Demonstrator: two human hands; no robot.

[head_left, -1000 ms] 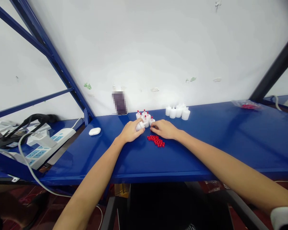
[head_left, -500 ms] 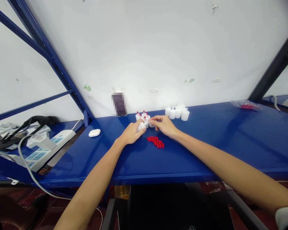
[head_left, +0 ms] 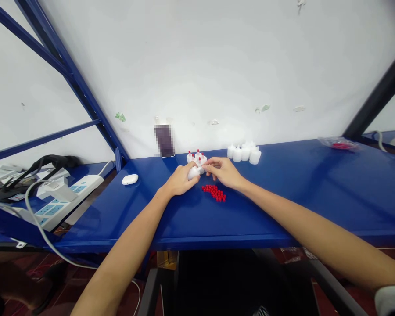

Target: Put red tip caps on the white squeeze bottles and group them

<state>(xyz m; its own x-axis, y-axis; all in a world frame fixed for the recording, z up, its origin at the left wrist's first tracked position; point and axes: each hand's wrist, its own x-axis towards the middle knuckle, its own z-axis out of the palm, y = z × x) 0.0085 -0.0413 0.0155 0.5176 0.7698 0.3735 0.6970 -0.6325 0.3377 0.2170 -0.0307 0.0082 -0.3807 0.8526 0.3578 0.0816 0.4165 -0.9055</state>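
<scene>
My left hand (head_left: 183,179) is wrapped round a small white plastic dropper bottle (head_left: 194,173), tilted with its tip towards the right. My right hand (head_left: 224,170) is closed in a pinch at the bottle's tip; what its fingertips hold is too small and covered to make out. Just behind the hands stand several white bottles with red caps (head_left: 198,152), partly hidden by my fingers. In front of my right hand, a cluster of loose red caps (head_left: 216,193) lies on the blue table (head_left: 266,219).
Several white bottles without red caps (head_left: 245,153) stand at the back, right of my hands. A white earbud case (head_left: 130,179) and a blurred phone (head_left: 164,140) are on the left. A power strip (head_left: 66,202) lies far left, a clear bag with red pieces (head_left: 339,144) far right.
My right fingertips have moved slightly left, closer in on the bottle's tip. The bottle in my left hand has turned a little; the view has shifted slightly.
</scene>
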